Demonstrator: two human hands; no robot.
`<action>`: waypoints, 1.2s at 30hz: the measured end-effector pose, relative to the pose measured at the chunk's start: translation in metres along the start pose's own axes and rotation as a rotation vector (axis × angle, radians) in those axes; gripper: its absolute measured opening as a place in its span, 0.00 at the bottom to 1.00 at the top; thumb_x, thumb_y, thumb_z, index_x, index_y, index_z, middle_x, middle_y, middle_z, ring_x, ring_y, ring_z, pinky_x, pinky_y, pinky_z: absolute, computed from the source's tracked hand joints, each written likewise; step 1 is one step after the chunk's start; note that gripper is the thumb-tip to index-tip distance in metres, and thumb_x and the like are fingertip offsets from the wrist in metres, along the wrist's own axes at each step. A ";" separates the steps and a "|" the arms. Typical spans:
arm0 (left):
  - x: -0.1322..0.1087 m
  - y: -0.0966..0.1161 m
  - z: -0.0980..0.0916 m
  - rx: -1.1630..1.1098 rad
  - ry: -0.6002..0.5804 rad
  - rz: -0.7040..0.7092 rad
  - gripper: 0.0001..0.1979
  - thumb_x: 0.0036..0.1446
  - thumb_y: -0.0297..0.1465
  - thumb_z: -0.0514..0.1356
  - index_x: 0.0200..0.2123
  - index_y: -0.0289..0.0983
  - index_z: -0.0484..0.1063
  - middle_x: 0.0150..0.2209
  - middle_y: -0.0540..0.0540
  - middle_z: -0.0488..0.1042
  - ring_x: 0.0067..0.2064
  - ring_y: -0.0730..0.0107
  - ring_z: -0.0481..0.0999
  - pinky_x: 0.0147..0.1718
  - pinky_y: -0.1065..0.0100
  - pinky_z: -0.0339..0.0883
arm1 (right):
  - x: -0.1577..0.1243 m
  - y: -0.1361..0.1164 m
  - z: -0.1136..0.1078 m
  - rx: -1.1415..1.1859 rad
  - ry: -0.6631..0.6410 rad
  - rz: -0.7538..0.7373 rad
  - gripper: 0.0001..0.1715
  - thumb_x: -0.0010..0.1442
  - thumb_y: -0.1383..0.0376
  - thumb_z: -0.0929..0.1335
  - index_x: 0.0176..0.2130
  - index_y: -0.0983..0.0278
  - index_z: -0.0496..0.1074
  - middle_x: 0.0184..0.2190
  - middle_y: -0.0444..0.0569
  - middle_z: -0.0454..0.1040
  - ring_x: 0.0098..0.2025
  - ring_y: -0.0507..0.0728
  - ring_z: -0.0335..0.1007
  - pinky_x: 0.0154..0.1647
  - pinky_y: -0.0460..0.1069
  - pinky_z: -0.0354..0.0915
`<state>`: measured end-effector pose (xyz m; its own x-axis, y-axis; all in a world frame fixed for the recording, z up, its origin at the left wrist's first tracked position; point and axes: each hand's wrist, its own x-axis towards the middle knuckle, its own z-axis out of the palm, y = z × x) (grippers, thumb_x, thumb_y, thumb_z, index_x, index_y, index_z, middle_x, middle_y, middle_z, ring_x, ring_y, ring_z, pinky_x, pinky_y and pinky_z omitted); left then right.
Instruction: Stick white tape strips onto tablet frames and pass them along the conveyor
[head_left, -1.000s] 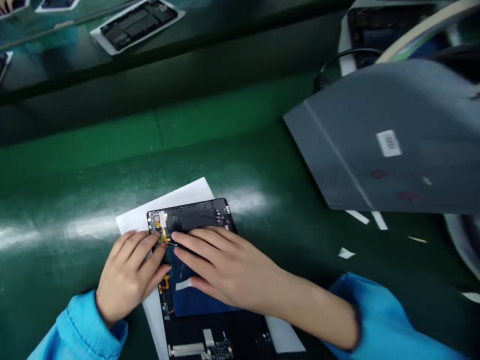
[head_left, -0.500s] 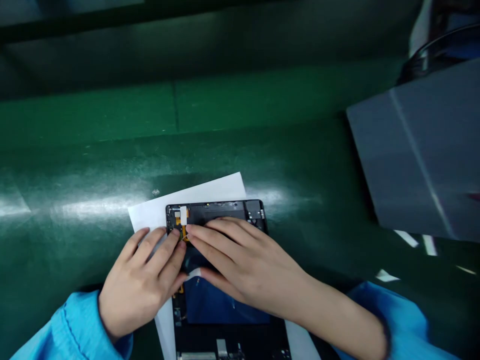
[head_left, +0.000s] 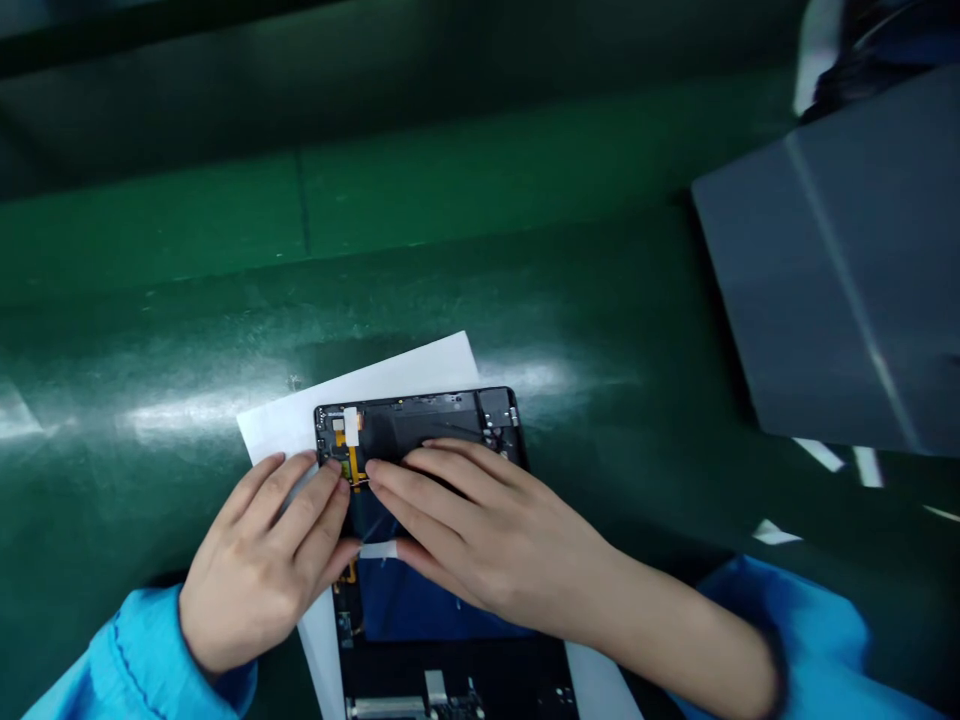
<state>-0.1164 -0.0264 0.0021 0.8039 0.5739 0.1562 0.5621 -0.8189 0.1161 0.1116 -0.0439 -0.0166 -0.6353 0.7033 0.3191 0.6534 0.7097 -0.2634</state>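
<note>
My left hand [head_left: 259, 565] and right hand [head_left: 480, 525] lie on a black tablet panel [head_left: 420, 420], their fingertips meeting near an amber flex cable [head_left: 350, 458]. A white tape tab [head_left: 351, 426] crosses that cable at the panel's top left corner. The panel lies over a black device body with a blue inner panel [head_left: 439, 600], and my hands hide the overlap. Beneath both lies a white paper sheet [head_left: 360, 385]. Whether the cable is connected at its far end is hidden.
A grey folded sheet [head_left: 847, 260] lies at the right, with white paper scraps [head_left: 772, 532] beyond its lower edge. Green matting [head_left: 187, 300] covers the bench. A dark object [head_left: 847, 60] sits in the top right corner.
The view has swung left of the earlier frames, so the far-side trays are gone. Both hands stay on the black panel, and the right hand's fingers have spread slightly.
</note>
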 end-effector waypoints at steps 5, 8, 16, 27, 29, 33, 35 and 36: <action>0.000 0.003 -0.002 0.047 -0.047 -0.008 0.16 0.64 0.32 0.57 0.52 0.32 0.73 0.52 0.42 0.76 0.54 0.54 0.72 0.56 0.52 0.64 | 0.000 0.000 0.000 -0.015 -0.008 0.007 0.18 0.67 0.65 0.61 0.48 0.71 0.74 0.49 0.50 0.76 0.48 0.60 0.67 0.51 0.56 0.64; 0.000 0.004 -0.001 0.051 -0.062 -0.021 0.16 0.65 0.32 0.54 0.53 0.33 0.72 0.52 0.42 0.75 0.55 0.53 0.71 0.56 0.51 0.62 | 0.003 0.000 -0.001 -0.016 -0.009 0.017 0.18 0.67 0.64 0.60 0.48 0.71 0.74 0.49 0.49 0.76 0.48 0.59 0.67 0.51 0.55 0.64; -0.002 0.006 0.001 0.059 -0.080 -0.048 0.18 0.65 0.33 0.54 0.55 0.34 0.70 0.52 0.42 0.75 0.55 0.54 0.71 0.56 0.52 0.61 | 0.009 0.002 -0.004 -0.048 -0.036 0.042 0.20 0.67 0.64 0.60 0.50 0.71 0.73 0.50 0.52 0.75 0.48 0.59 0.69 0.48 0.54 0.68; -0.002 0.011 0.003 0.005 -0.076 -0.087 0.18 0.65 0.33 0.54 0.55 0.33 0.70 0.54 0.43 0.73 0.57 0.52 0.69 0.56 0.51 0.59 | -0.008 0.008 -0.017 0.007 -0.094 0.034 0.17 0.66 0.64 0.62 0.46 0.70 0.75 0.49 0.55 0.76 0.49 0.61 0.71 0.48 0.56 0.72; -0.003 0.012 0.003 0.000 -0.076 -0.086 0.18 0.66 0.33 0.53 0.55 0.33 0.70 0.54 0.43 0.73 0.57 0.52 0.69 0.57 0.51 0.59 | -0.006 0.007 -0.018 0.003 -0.102 0.039 0.17 0.66 0.65 0.62 0.47 0.71 0.75 0.49 0.54 0.76 0.49 0.61 0.71 0.48 0.56 0.71; -0.003 0.012 0.003 0.001 -0.083 -0.086 0.18 0.66 0.33 0.52 0.55 0.33 0.70 0.54 0.43 0.73 0.56 0.52 0.69 0.57 0.51 0.58 | -0.003 0.004 -0.017 -0.042 -0.117 0.035 0.17 0.66 0.66 0.63 0.48 0.73 0.74 0.46 0.55 0.77 0.46 0.61 0.71 0.51 0.56 0.70; -0.003 0.012 0.002 0.004 -0.093 -0.086 0.18 0.67 0.33 0.52 0.56 0.33 0.69 0.55 0.43 0.73 0.57 0.51 0.68 0.57 0.50 0.57 | 0.000 0.004 -0.017 -0.048 -0.113 0.030 0.15 0.65 0.68 0.63 0.46 0.72 0.75 0.45 0.55 0.77 0.45 0.60 0.71 0.53 0.56 0.69; -0.003 0.012 0.002 0.006 -0.096 -0.086 0.18 0.67 0.33 0.52 0.56 0.33 0.69 0.55 0.43 0.73 0.57 0.51 0.68 0.57 0.50 0.57 | 0.001 0.004 -0.017 -0.045 -0.110 0.028 0.15 0.65 0.68 0.62 0.45 0.72 0.75 0.44 0.54 0.77 0.45 0.60 0.71 0.53 0.56 0.68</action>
<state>-0.1118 -0.0379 0.0011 0.7675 0.6390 0.0517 0.6306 -0.7670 0.1187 0.1204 -0.0408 -0.0022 -0.6564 0.7246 0.2100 0.6877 0.6891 -0.2285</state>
